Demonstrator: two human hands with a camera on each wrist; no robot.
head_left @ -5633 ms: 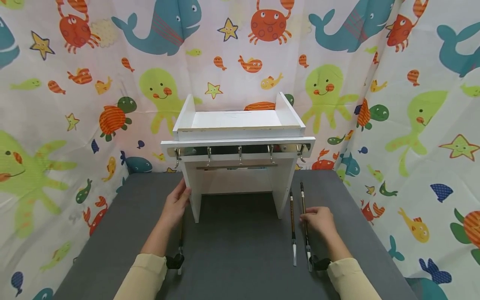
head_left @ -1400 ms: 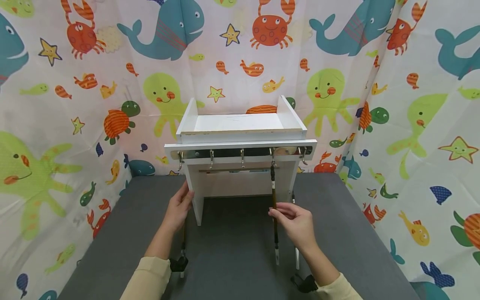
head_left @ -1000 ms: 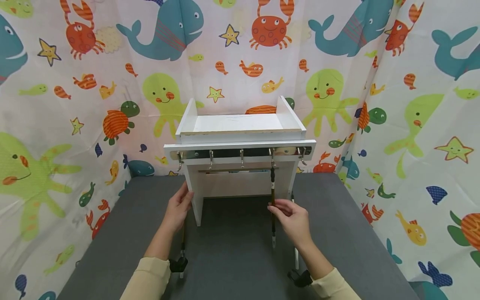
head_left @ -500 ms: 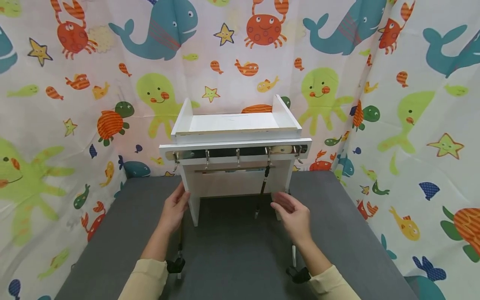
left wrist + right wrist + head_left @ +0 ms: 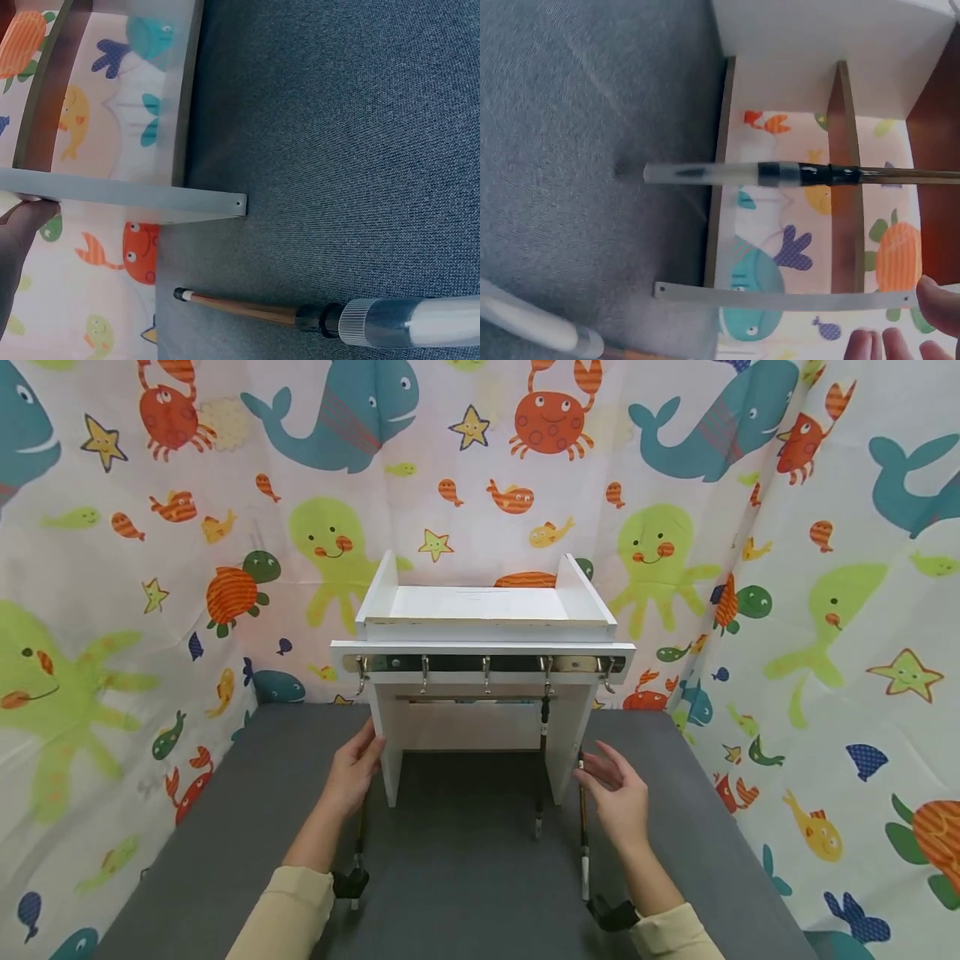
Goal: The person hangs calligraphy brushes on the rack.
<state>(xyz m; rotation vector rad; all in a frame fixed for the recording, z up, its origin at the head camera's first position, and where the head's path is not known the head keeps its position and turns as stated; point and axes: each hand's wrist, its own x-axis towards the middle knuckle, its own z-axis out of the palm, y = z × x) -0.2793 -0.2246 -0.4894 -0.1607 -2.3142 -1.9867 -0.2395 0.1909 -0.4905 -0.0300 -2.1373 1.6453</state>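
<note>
A white rack (image 5: 487, 633) with a row of metal hooks stands ahead. My left hand (image 5: 352, 768) rests against its left side panel; the left wrist view shows the thumb (image 5: 39, 214) touching the panel's outer face. From the fourth hook (image 5: 547, 672) hangs a calligraphy brush (image 5: 543, 743), tip down under a clear cap (image 5: 705, 174). Beside the rack's right leg, my right hand (image 5: 621, 793) has its fingers apart and holds nothing. Its fingertips are right at the upper end of another capped brush (image 5: 584, 835) on the table.
A third capped brush (image 5: 247, 309) lies on the grey table (image 5: 465, 877) left of the rack, partly behind my left hand in the head view. The other hooks on the rail carry nothing. A sea-animal patterned curtain (image 5: 465, 468) encloses the back and sides.
My right hand picked up one of two brushes on the right, hung it on the fourth hook and let go. It swung, and my hand moved right. My left hand stayed at the panel.
</note>
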